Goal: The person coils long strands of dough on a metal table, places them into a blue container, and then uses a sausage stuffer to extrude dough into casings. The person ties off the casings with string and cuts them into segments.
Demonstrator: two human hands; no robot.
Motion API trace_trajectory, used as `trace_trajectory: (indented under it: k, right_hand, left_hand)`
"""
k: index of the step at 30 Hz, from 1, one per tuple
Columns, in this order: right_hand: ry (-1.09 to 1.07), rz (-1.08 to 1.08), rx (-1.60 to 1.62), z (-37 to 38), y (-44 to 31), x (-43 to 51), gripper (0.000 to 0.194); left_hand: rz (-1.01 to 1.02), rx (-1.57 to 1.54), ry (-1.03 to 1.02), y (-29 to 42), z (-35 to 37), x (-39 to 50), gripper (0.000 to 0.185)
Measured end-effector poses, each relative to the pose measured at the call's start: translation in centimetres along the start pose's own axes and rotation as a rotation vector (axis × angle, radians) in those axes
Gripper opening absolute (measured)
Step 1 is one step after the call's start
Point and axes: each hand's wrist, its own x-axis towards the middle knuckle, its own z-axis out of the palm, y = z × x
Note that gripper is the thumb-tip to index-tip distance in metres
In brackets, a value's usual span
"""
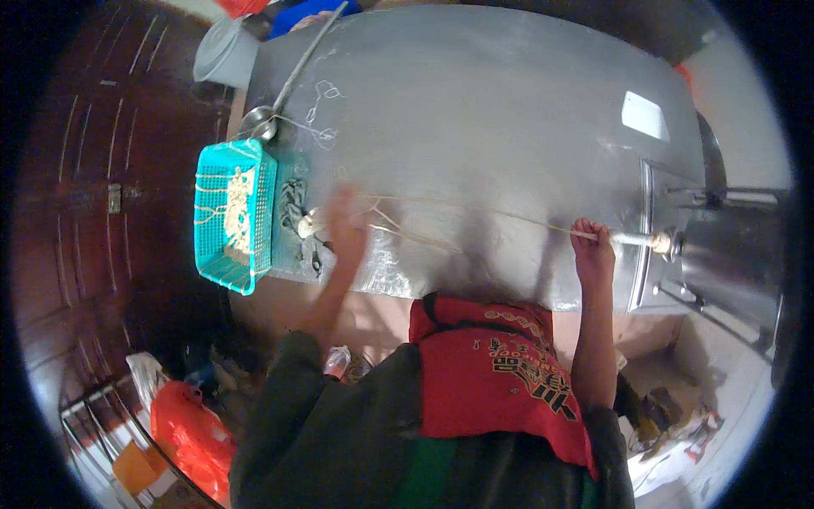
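My right hand [593, 251] is at the open end of a metal tube [629, 238], its fingers closed around a thin pale strand [528, 223]. The tube juts from a steel cylinder machine [725, 248] at the right. From my right hand the strand runs left across the steel table [483, 127] to slack loops [413, 237] near my left hand. My left hand [346, 223] is blurred by motion; whether it grips anything cannot be told. Partly behind it lies a whitish spool-like object [310, 224]. Black-handled scissors [317, 262] rest nearby.
A turquoise plastic basket [267, 216] with pale pieces [238, 213] stands at the table's left edge, cord strung around it. Beside it are a dark patterned bundle [292, 197], a steel bowl [257, 124] and a long rod [311, 57]. A white bucket [226, 54] stands behind.
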Motion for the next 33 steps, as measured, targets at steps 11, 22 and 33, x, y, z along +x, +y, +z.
trace_trajectory:
  k: [11, 22, 33]
  right_hand:
    - [-0.001, 0.001, -0.207, -1.8, 0.8, 0.9, 0.033]
    - [0.155, 0.019, -0.004, 3.2, 1.1, -1.6, 0.034]
    - [0.193, 0.044, 0.040, 4.2, 1.0, -1.8, 0.036]
  left_hand:
    - [-0.102, -0.624, -0.868, 31.4, 20.9, 1.5, 0.029]
    - [0.202, -0.552, -0.900, 29.6, 20.4, 2.5, 0.018]
    - [0.859, -0.121, -0.980, 26.5, 17.6, 5.5, 0.012]
